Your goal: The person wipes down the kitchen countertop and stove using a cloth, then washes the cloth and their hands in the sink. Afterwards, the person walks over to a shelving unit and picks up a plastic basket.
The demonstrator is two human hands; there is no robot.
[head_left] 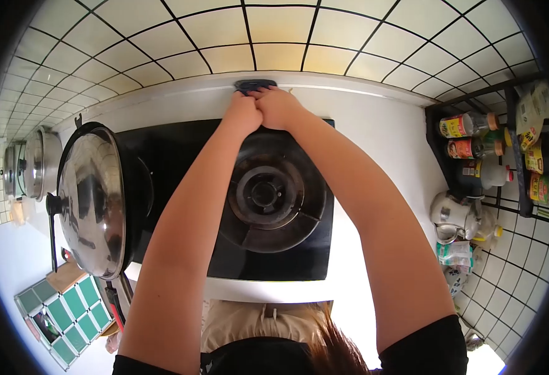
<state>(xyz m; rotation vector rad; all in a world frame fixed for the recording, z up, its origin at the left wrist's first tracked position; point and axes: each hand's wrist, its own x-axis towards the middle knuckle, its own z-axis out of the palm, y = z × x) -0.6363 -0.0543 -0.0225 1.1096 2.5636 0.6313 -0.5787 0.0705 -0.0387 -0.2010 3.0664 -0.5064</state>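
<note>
Head view: both arms reach over the gas burner (267, 195). The left hand (243, 114) and right hand (277, 106), fingers curled and pressed together, bear down on a dark blue cloth (255, 84) at the counter's (374, 131) back edge, against the tiled wall (274, 37). This looks like wiping; the next stroke needs steady pressure along that edge. A lidded wok (93, 200) sits left.

The hands (259, 109) hide most of the dark cloth (254, 84).

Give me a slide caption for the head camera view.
Both hands, left hand and right hand, press a dark cloth behind the stove burner.
</note>
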